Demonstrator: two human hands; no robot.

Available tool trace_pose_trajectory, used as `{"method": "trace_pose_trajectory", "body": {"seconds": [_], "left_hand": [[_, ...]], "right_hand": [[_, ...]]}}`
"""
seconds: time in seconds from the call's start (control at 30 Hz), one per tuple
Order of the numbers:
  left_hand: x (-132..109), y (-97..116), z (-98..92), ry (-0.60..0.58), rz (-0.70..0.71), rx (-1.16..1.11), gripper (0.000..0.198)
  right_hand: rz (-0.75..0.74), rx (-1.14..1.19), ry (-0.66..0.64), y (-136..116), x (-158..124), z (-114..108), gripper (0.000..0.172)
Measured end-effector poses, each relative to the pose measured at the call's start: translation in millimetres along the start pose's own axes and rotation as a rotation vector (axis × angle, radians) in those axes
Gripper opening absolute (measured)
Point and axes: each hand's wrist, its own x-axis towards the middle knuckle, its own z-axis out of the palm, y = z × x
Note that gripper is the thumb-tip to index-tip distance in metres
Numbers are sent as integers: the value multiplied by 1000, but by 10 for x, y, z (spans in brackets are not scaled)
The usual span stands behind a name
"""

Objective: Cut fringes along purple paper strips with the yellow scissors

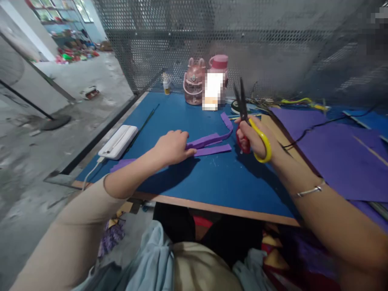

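Your left arm wears a snug, plain beige fabric sleeve (69,234), creased in soft folds and ending partway along the forearm. Your left hand (171,147) and right hand (251,134) are bare, and a thin silver metal bracelet (309,191) rings your right wrist. Across your middle lies a cream, softly wrinkled cloth top (206,266), flanked by a rumpled light blue fabric garment (154,250); black trousers (176,220) cover your legs.

A workshop (concrete floor (27,165), perforated metal panel (151,52)).
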Motion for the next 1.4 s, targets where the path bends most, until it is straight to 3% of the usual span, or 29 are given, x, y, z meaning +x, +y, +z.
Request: {"method": "trace_pose_trajectory", "body": {"seconds": [0.1,0.27,0.37,0.43,0.5,0.7,0.8,0.93,1.07,1.2,1.3,1.4], "left_hand": [[166,-155,248,-83,-19,-7,20],[161,-67,500,0,-70,-504,28],[73,-62,545,64,51,-238,31],[44,-100,540,30,105,-94,26],[49,-135,515,-27,61,-149,21],[-8,-38,482,-124,-317,-1186,19],[-90,31,542,-111,-382,-1407,14],[-136,51,589,-84,-373,-1363,10],[-159,56,585,-153,-437,-1269,15],[-176,80,582,-260,-504,-1314,13],[-178,96,579,-211,-423,-1369,17],[-177,98,576,-129,-298,-1353,25]], "right_hand": [[98,160,-66,14,-135,2,49],[1,-57,-144,65,-329,-118,53],[3,-28,-130,80,-350,-144,54],[12,-21,-102,88,-342,-125,55],[10,-56,-104,83,-333,-102,55],[-12,-285,-272,-15,-366,-135,69],[8,-368,-371,-58,-401,-163,73],[46,-510,-433,-113,-434,-147,67],[92,-546,-493,-164,-418,-131,59],[100,-535,-368,-113,-368,-219,57],[54,-530,-341,-44,-361,-329,51],[30,-530,-440,-35,-380,-399,48]]}}
